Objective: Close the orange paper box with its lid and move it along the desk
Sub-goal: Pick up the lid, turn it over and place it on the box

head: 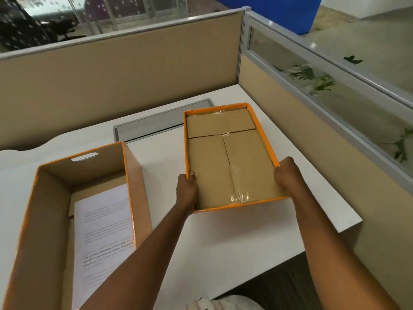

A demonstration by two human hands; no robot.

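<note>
The orange paper box (51,198) stands open on the left of the white desk (312,198), brown inside, with a printed sheet (102,231) lying on its floor and a handle slot in its far wall. Its lid (225,157) lies upside down to the right, orange rim up and taped brown cardboard showing inside. My left hand (186,191) grips the lid's near left edge, thumb over the rim. My right hand (288,175) grips the near right edge. Whether the lid rests on the desk or is raised I cannot tell.
A grey cable tray cover (152,126) is set into the desk behind the lid. Beige partition walls (134,70) close off the back and right side, the right one topped with glass. The desk's right end lies just beyond the lid.
</note>
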